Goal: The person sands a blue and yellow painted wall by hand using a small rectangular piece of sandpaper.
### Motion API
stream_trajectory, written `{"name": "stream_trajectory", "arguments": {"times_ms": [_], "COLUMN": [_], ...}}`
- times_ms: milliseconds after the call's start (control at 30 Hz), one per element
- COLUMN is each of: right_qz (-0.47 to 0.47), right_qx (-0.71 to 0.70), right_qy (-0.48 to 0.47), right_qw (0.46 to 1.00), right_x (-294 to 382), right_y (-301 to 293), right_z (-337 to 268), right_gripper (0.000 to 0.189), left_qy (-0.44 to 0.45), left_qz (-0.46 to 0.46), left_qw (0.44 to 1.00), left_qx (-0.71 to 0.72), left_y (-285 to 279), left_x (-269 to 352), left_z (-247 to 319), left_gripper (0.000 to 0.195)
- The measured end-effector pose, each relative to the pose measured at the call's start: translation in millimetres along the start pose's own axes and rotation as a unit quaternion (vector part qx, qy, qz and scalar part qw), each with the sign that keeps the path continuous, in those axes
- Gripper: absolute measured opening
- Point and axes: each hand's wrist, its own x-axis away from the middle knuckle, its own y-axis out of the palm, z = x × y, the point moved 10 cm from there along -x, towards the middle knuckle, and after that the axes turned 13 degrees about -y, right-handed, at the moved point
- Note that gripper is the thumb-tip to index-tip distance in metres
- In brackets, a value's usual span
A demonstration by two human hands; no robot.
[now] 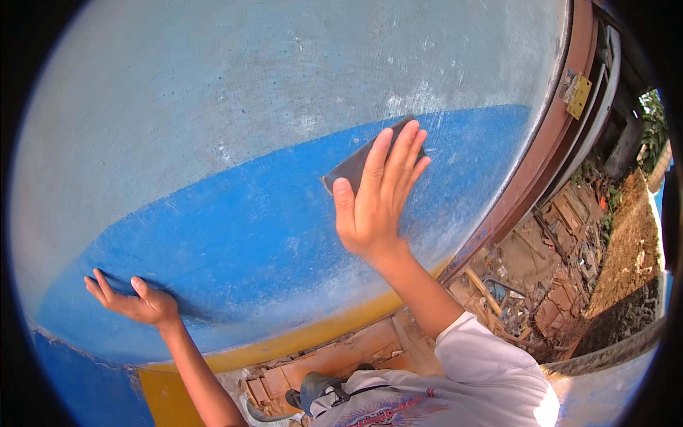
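A painted wall [256,224] fills most of the view, pale grey-blue above a curved bright blue area, with a yellow band at its foot. My right hand [373,197] lies flat, fingers spread, over a dark grey sheet of sandpaper [349,169], pressing it to the wall near the line between the two blues. Whitish scuffs mark the paint around it. Lower left, my left hand [139,304] is held at the blue paint with its fingers apart and nothing in it; whether it touches the wall is hard to tell.
At the right, a brown door or window frame [533,181] with a brass hinge [579,96] edges the wall. Rubble with broken wood and litter [555,267] lies beyond it. Orange-brown boards or tiles [341,347] lie on the ground by my feet.
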Motion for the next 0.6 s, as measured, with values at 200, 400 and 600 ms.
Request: {"name": "stream_trajectory", "arguments": {"times_ms": [200, 400, 600], "right_qz": [-0.032, -0.027, -0.023], "right_qx": [-0.006, -0.007, -0.017], "right_qy": [-0.005, -0.051, -0.072], "right_qw": [0.999, 0.998, 0.997], "right_x": [36, -9, 45], "right_y": [-5, 21, 16], "right_z": [3, -60, -44], "right_gripper": [0.073, 0.075, 0.073], "left_qy": [-0.013, -0.013, -0.003], "left_qz": [0.008, 0.005, 0.007], "left_qw": [0.999, 1.000, 1.000], "left_qx": [0.034, 0.025, 0.018], "left_y": [-2, 2, -3], "left_x": [-3, 1, -6], "left_z": [5, 1, 5], "left_gripper": [0.061, 0.067, 0.067]}}
